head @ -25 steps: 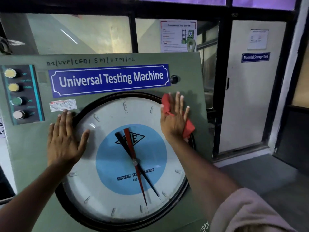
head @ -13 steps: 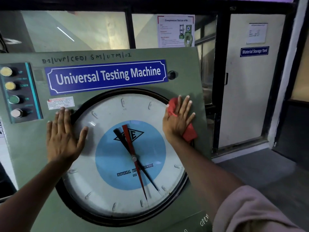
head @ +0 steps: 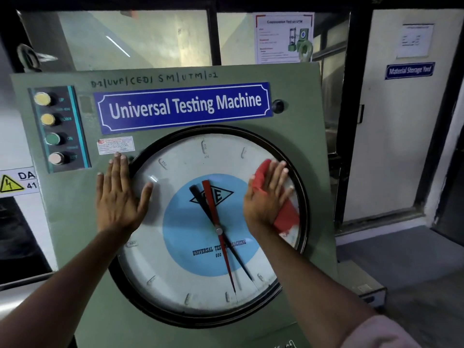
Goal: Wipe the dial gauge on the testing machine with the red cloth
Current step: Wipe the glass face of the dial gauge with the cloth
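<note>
On dial gauge (head: 200,267), right hand (head: 266,197), red cloth (head: 286,217)

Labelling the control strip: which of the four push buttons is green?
The third button from the top, marked ON. The two above it are yellow and the bottom one is pale pinkish.
</note>
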The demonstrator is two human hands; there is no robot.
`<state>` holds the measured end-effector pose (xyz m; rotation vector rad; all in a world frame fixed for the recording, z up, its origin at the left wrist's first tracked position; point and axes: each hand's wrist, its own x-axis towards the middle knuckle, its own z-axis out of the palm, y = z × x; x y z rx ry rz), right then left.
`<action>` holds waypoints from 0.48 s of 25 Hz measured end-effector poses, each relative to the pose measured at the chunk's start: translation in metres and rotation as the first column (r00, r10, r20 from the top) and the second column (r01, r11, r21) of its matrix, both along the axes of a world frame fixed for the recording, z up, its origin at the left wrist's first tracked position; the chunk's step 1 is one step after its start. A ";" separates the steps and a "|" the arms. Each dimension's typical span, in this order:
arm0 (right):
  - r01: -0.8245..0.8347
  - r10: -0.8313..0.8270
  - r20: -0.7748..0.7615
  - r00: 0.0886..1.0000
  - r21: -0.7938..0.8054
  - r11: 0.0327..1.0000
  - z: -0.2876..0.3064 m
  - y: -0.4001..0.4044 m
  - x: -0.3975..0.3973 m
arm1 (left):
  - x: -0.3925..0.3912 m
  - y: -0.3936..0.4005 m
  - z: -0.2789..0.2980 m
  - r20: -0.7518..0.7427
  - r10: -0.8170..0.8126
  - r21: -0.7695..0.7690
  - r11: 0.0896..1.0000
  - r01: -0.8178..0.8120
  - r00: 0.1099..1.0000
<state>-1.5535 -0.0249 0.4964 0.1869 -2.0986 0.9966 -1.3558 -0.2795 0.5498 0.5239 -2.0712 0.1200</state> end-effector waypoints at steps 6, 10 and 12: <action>-0.145 0.251 -0.276 0.928 0.355 0.924 0.069 -0.104 0.050 | 0.009 -0.005 0.000 0.060 -0.081 0.026 0.997 0.079 0.995; -0.207 0.465 -0.301 0.832 0.609 0.765 0.053 -0.094 0.056 | 0.023 -0.005 -0.007 0.097 -0.082 0.082 0.994 0.074 0.992; -0.254 0.500 -0.267 0.824 0.615 0.746 0.055 -0.082 0.056 | 0.030 0.000 -0.009 0.105 -0.076 0.111 0.992 0.064 0.992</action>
